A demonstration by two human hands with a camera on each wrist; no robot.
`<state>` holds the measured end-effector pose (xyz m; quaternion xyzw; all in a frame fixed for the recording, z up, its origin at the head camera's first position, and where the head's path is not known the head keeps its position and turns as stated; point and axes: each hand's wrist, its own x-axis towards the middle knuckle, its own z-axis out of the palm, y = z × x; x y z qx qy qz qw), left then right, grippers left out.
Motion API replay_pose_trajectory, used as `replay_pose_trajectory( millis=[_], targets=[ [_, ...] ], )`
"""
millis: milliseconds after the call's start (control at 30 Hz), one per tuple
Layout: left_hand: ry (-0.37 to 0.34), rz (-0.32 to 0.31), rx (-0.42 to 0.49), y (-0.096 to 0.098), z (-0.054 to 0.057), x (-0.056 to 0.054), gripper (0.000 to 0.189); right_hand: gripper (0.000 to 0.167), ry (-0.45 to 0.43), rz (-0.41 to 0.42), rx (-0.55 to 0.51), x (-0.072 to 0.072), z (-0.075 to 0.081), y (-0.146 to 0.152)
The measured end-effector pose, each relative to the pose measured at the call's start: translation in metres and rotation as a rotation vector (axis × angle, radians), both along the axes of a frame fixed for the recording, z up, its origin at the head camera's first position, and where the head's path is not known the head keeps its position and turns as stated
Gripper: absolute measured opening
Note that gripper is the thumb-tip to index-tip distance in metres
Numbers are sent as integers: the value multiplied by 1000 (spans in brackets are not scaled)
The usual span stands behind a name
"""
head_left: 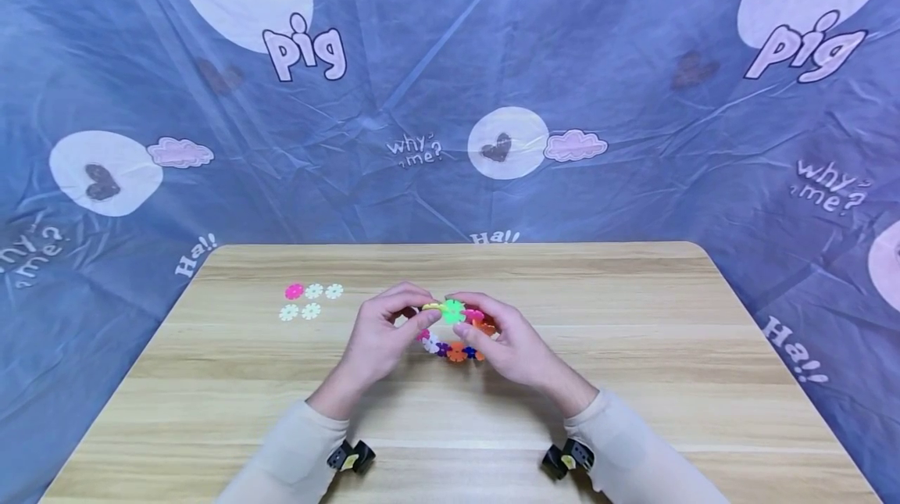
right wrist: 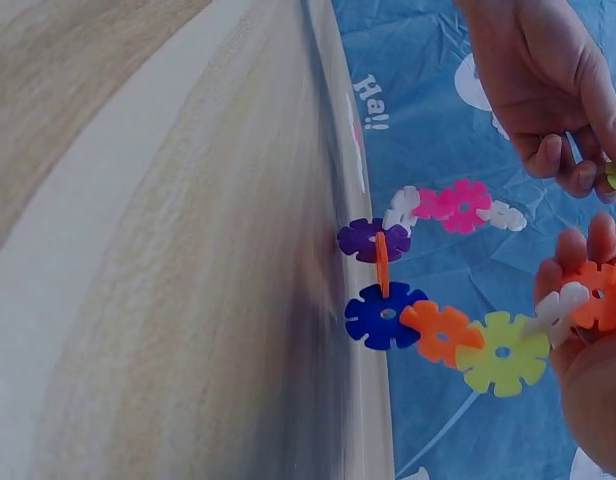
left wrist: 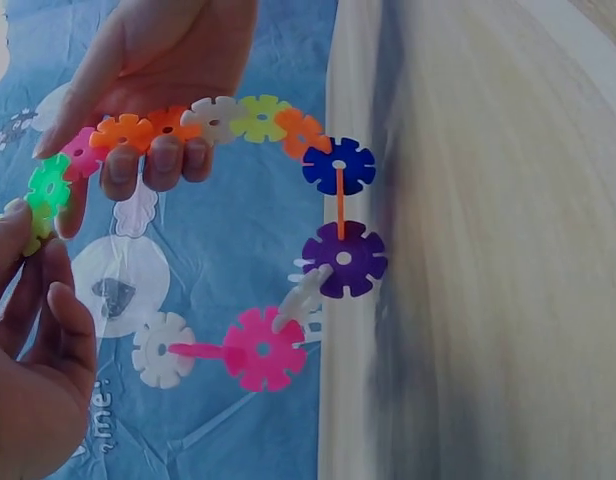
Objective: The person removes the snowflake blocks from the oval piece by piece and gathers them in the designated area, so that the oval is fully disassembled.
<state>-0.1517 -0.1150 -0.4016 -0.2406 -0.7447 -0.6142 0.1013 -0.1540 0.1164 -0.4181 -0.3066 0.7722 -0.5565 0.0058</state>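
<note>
left hand (head_left: 378, 334) pinches yellow disc (head_left: 432, 306), right hand (head_left: 515, 341) grips green disc (head_left: 453, 312); chain (head_left: 457, 352) held over table (head_left: 633, 293). i'd align both discs squarely, press straight, avoid twisting chain.

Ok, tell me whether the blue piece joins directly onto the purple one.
No, an orange piece seen edge-on links the blue piece to the purple piece.

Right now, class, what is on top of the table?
One pink disc and four pale discs. Left hand and right hand hold a chain over it; what they and the sleeves cover cannot be seen.
</note>
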Motion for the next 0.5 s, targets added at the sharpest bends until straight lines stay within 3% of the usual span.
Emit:
replay_pose_trajectory(
  millis=[500],
  targets=[
    [124, 63, -47, 6, -6, 1, 7, 39, 6, -21, 2, 1, -1, -5]
  ],
)
